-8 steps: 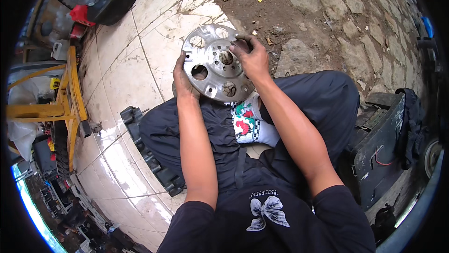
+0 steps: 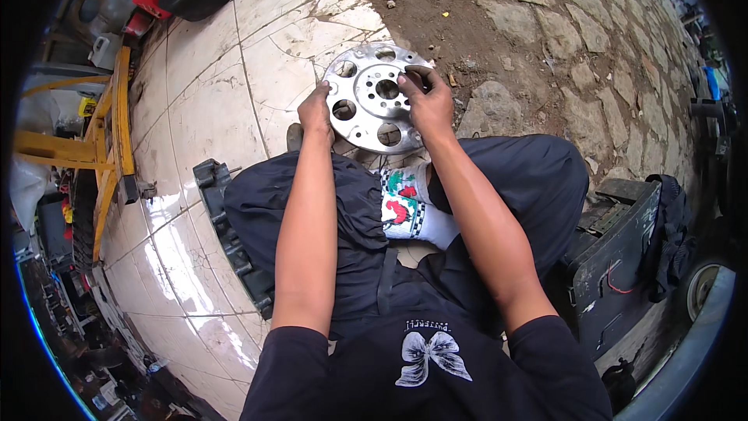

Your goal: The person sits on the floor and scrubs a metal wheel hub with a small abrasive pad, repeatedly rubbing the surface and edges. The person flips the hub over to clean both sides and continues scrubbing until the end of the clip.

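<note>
Your left hand [image 2: 315, 113] is closed around the left rim of the metal disc [image 2: 366, 117], thumb against its edge, other fingers mostly out of sight. Your right hand [image 2: 430, 99] lies over the disc's right side with its fingers curled and its thumb close to the central hole; you can't tell from here whether it grips or only touches. The disc is held up in front of your crossed legs, over the tiled floor [image 2: 202, 102], near the edge where the tiles give way to bare dirt [image 2: 421, 12].

Expect it to feel stiff and fairly heavy, not fragile, though the smooth face looks slick if oily. Opposite points on the rim should give you the steadiest hold; the big round cutouts would also take a finger.

Farther out, a black ridged part [image 2: 212, 195] sits on the tiles beside your left knee, a yellow frame [image 2: 123, 125] stands past the floor's left edge, and a dark box [image 2: 615, 265] is beyond your right knee.
</note>
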Tool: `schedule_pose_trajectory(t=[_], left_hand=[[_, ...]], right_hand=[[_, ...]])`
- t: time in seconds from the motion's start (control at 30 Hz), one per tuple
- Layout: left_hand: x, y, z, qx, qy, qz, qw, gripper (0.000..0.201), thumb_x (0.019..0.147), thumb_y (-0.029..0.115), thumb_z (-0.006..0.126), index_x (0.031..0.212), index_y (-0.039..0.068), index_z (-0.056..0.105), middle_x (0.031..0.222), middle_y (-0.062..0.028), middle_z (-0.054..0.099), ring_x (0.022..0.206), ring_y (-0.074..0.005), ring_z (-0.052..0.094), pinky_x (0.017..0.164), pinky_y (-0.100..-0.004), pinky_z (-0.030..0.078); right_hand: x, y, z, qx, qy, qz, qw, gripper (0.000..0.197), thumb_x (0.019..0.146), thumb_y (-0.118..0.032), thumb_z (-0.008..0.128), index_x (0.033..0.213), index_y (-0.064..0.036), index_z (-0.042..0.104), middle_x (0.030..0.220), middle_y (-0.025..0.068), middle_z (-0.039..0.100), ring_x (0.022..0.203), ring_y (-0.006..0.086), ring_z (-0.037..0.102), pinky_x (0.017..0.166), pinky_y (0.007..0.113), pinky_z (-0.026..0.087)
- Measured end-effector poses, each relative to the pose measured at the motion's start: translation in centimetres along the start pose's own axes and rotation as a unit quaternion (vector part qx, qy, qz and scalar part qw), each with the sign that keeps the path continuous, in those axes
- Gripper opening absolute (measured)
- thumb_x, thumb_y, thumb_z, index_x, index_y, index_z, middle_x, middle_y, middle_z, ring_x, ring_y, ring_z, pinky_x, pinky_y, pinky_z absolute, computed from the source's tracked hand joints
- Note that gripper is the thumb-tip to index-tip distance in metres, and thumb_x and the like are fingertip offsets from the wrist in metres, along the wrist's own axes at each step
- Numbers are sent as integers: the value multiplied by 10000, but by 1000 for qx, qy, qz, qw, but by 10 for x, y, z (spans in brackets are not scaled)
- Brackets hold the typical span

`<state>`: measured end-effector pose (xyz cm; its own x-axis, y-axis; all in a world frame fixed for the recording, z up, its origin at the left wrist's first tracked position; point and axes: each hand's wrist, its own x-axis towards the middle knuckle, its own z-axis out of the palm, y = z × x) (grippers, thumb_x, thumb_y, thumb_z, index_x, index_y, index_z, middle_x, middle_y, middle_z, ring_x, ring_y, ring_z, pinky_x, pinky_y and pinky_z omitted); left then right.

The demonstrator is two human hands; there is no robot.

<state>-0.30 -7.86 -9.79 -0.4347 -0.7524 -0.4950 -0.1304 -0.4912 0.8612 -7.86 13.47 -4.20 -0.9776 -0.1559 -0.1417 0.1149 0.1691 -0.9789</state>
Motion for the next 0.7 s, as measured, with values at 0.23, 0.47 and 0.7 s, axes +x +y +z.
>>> schedule_pose_trajectory(t=[0.23, 0.47, 0.7], left_hand=[[17, -27, 4, 412, 109, 65, 902, 454, 899, 379, 780, 1087, -34, 801, 1125, -258, 779, 1021, -416, 746, 913, -453, 574], [2, -41, 14, 549, 121, 211, 800, 401, 868, 305, 764, 1179, 55, 803, 1112, -234, 776, 1196, -373, 659, 1081, -429, 491], [-16, -31, 22, 529, 137, 162, 822, 388, 923, 197, 726, 1298, 95, 741, 1428, -199, 593, 1332, -362, 523, 1134, -446, 443]], right_hand=[[16, 26, -6, 46, 8, 27, 999, 358, 900, -239, 838, 1200, -55, 774, 1175, 168, 784, 1078, 266, 745, 965, 380, 553], [18, 29, -12, 25, 7, 10, 1000, 294, 928, -199, 810, 1175, -41, 792, 1059, 130, 810, 977, 217, 760, 927, 351, 567], [2, 8, -12, -79, -18, -29, 996, 195, 932, -144, 804, 1108, -61, 821, 1070, 116, 817, 957, 222, 785, 883, 341, 583]])
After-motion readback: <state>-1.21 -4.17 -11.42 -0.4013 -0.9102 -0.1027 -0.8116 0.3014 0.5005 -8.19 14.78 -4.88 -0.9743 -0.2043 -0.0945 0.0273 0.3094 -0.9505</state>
